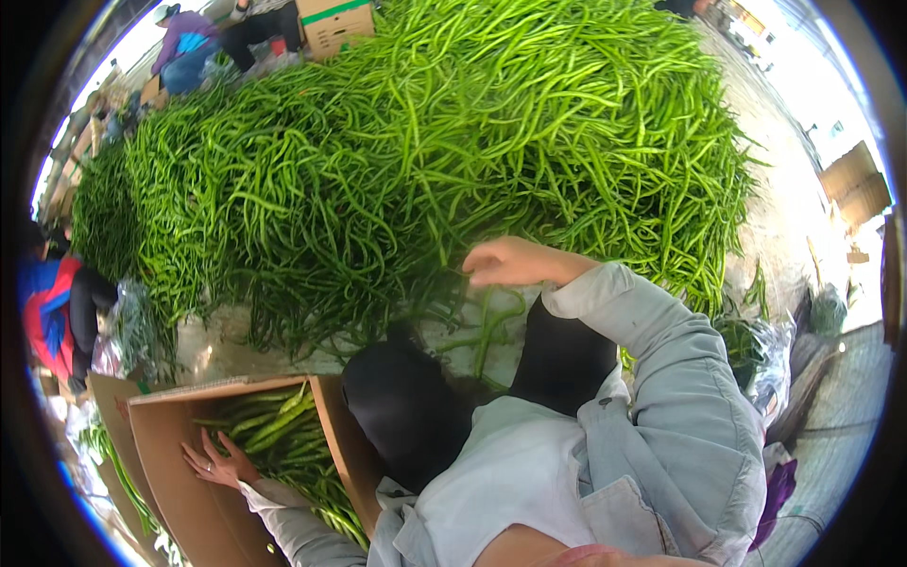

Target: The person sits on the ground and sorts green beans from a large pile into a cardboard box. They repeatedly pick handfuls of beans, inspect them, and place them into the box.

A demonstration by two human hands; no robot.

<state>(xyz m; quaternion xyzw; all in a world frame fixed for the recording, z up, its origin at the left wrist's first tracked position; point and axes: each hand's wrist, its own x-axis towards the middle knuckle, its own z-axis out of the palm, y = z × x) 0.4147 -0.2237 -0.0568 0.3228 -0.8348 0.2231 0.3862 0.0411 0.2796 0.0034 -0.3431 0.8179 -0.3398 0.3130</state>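
My left hand [221, 464] is inside an open cardboard box [191, 489] at my left, its fingers spread beside the long green chili peppers [283, 425] in it. Nothing is gripped there, and a ring shows on one finger. Ahead of me, my right hand [506, 261] hovers at the near edge of a large heap of long green chili peppers [439, 149]. Its fingers are loosely curled and slightly blurred, with no pepper visible between them. A few loose peppers [485, 329] lie on the floor between my knees.
A person in purple [188, 42] sits beyond the heap near a cardboard carton [336, 32]. Another person in red and blue [53, 312] is at the left, near a clear plastic bag [131, 326]. At the right stands a plastic bag with greens [755, 354].
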